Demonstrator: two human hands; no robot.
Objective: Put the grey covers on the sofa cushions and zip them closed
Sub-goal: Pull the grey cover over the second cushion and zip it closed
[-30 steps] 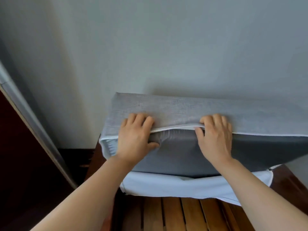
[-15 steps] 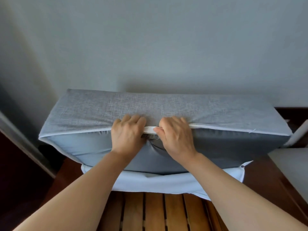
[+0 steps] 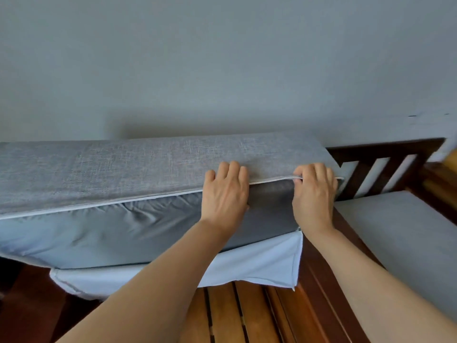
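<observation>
A sofa cushion in a grey woven cover (image 3: 123,167) stands on edge against the wall, its smooth grey side panel (image 3: 118,231) facing me. A white piped seam (image 3: 99,205) runs along its top front edge. My left hand (image 3: 225,194) lies over that edge near the right end, fingers flat on the fabric, thumb hidden below. My right hand (image 3: 314,194) grips the seam at the cushion's right corner with curled fingers. A loose white flap (image 3: 247,268) hangs out under the cushion.
The cushion rests on a wooden slatted sofa frame (image 3: 235,315). A dark wooden slatted armrest (image 3: 376,167) stands right of the cushion, with another grey cushion (image 3: 405,231) lying beyond it. A plain grey wall (image 3: 222,70) is directly behind.
Both hands have slid right along the top seam, from the cushion's middle to its right end. The view has swung right, bringing the armrest and second cushion into sight.
</observation>
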